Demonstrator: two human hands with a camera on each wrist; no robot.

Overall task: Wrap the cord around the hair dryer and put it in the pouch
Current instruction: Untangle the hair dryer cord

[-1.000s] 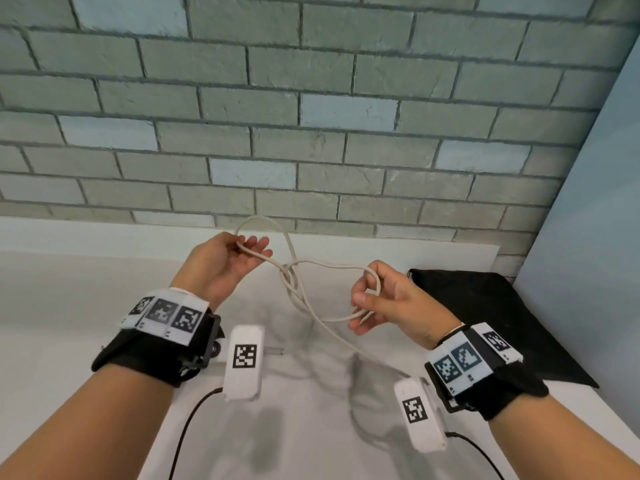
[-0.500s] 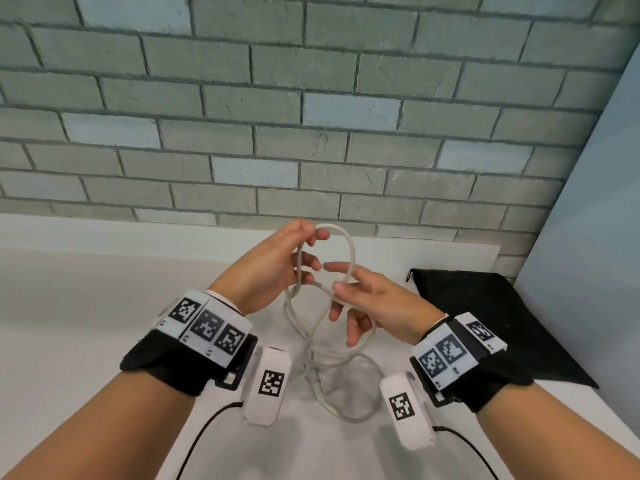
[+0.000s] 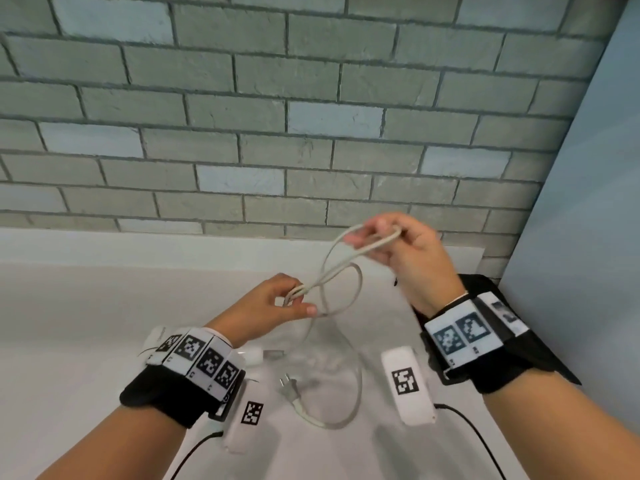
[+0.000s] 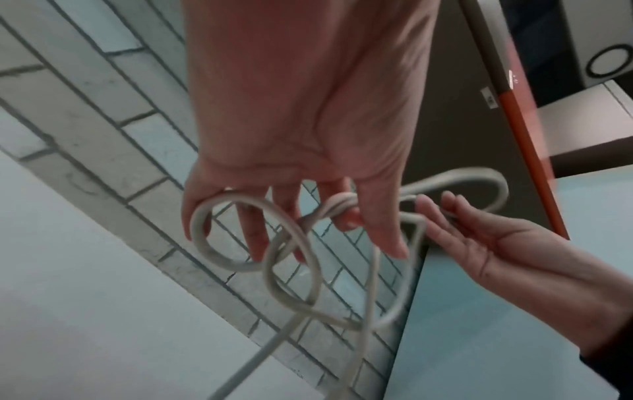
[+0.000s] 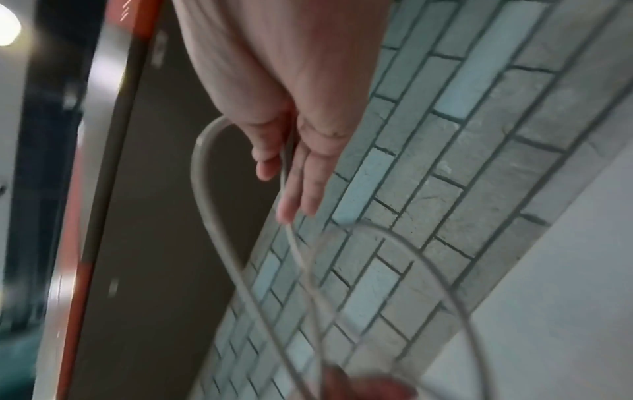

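A cream cord (image 3: 341, 271) hangs in loops between my hands above the white table. My left hand (image 3: 298, 301) pinches several strands where they cross; the left wrist view shows the pinch on the cord (image 4: 337, 207) with a loop below. My right hand (image 3: 374, 237), higher and to the right, grips the top of one loop, thumb over it; there the cord (image 5: 205, 189) bends round its fingers (image 5: 294, 173). The plug (image 3: 289, 386) lies on the table. The white hair dryer (image 3: 254, 355) is mostly hidden behind my left wrist. The black pouch (image 3: 485, 284) lies flat behind my right wrist.
A grey brick wall (image 3: 311, 133) runs along the back of the table (image 3: 69, 341). A pale blue panel (image 3: 588, 237) closes the right side. Black cables from the wrist cameras trail toward the near edge.
My right hand has risen up and to the right, drawing a loop of cord with it. My left hand has dropped and now pinches the crossing strands. The plug has come into view.
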